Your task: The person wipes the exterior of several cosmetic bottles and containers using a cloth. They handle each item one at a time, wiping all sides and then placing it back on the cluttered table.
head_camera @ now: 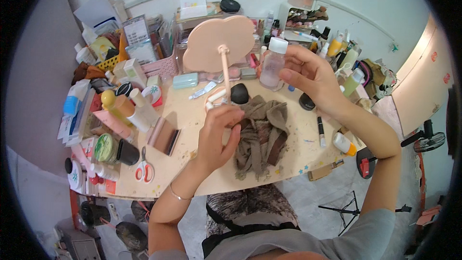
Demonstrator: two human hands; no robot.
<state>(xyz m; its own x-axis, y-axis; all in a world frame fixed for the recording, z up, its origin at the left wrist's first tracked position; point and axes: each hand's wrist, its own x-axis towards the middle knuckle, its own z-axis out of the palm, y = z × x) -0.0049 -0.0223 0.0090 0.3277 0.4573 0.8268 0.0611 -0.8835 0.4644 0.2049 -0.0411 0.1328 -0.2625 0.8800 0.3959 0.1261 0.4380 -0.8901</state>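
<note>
My right hand (306, 74) holds a clear plastic bottle (271, 68) upright by its side. The bottle has a white cap, and something whitish shows in its lower part. My left hand (220, 135), its fingers bent, is beside a crumpled brown cloth (261, 135) on the table (213, 184); whether it grips the cloth or anything else is unclear. Just beyond my left hand stands a pink cloud-shaped mirror (219, 43) on a thin stem, its back towards me. A black rounded object (239, 93) lies next to the stem.
At the left are bottles, a compact case (164, 136), orange-handled scissors (145, 170) and a pink basket (160, 68). On the right lie a black-lidded jar (307, 101), a black-capped tube (321, 131) and a white-and-orange bottle (344, 144). Cosmetics line the back wall.
</note>
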